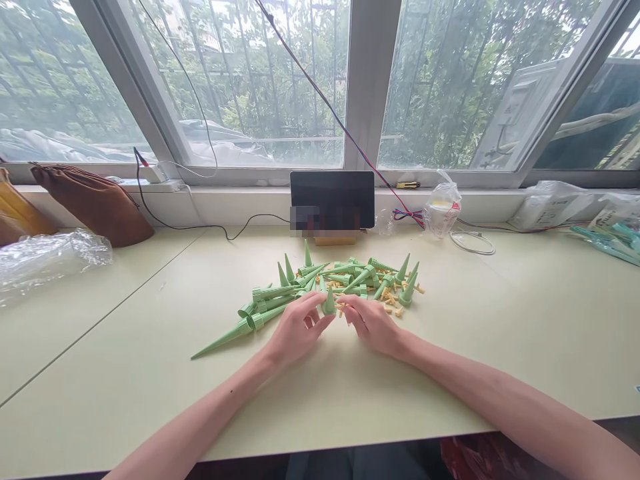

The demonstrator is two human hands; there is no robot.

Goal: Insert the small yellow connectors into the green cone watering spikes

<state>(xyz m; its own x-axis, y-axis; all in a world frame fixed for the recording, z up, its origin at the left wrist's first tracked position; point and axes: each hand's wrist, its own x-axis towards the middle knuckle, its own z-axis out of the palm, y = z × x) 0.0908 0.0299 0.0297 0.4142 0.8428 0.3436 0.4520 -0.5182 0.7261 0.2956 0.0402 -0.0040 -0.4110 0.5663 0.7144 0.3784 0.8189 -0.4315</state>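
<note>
My left hand [299, 325] is closed on a green plastic cone spike [329, 303], holding it upright with the tip up. Just to its right, my right hand [374, 323] pinches a small yellowish plastic piece [341, 307], which touches or nearly touches the cone's side. Beyond both hands lies a loose pile of green cone spikes [274, 305], most on their sides and several standing point up. Small yellowish plastic pieces [391, 309] are scattered among them, mainly on the right. My fingers partly cover the two held parts.
Behind the pile, a dark-screened tablet [333, 200] leans on a small stand [334, 240]. A bagged cup [442, 212] and a coiled white cable [473, 243] are at the back right. Crumpled clear plastic [55, 260] and a brown pouch [97, 207] lie at the left of the table [150, 373].
</note>
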